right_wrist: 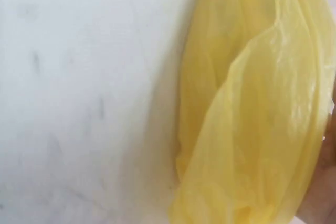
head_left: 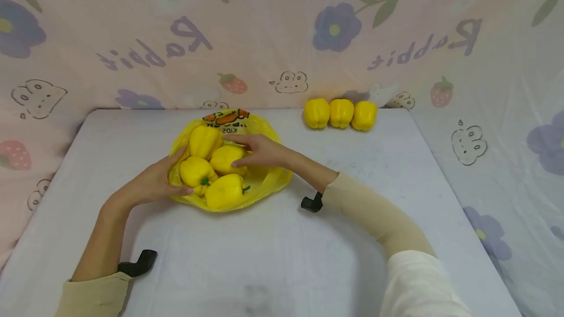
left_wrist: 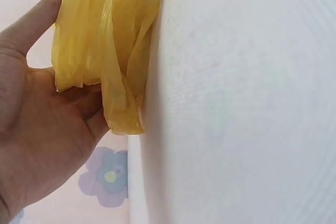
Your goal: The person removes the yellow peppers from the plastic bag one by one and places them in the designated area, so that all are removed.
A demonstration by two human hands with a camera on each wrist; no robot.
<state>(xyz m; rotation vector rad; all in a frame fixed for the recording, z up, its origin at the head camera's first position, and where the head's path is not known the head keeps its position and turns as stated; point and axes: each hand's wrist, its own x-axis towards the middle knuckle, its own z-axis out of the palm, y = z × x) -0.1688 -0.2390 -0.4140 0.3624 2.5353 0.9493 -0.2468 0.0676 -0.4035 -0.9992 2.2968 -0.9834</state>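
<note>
Several yellow bell peppers point(head_left: 205, 142) lie inside an open yellow plastic bag point(head_left: 274, 180) on the table; some show green stems. At the bag's left side, my left hand point(head_left: 152, 182) holds the bag, thumb and fingers spread around its edge. The left wrist view shows the bag's folded plastic point(left_wrist: 84, 30) between that thumb and the fingers. My right hand point(head_left: 262, 151) reaches in over the right rim and grips a bell pepper point(head_left: 222, 158), thumb and fingers on either side. Bag plastic point(right_wrist: 257, 114) mostly hides this hand in the right wrist view.
Three more yellow bell peppers, the middle one point(head_left: 341, 113) touching its neighbours, stand in a row at the table's back edge. The white table point(head_left: 282, 258) meets a patterned cloth point(head_left: 264, 23) behind. Black curved pieces point(head_left: 140, 263) sit at both cuffs.
</note>
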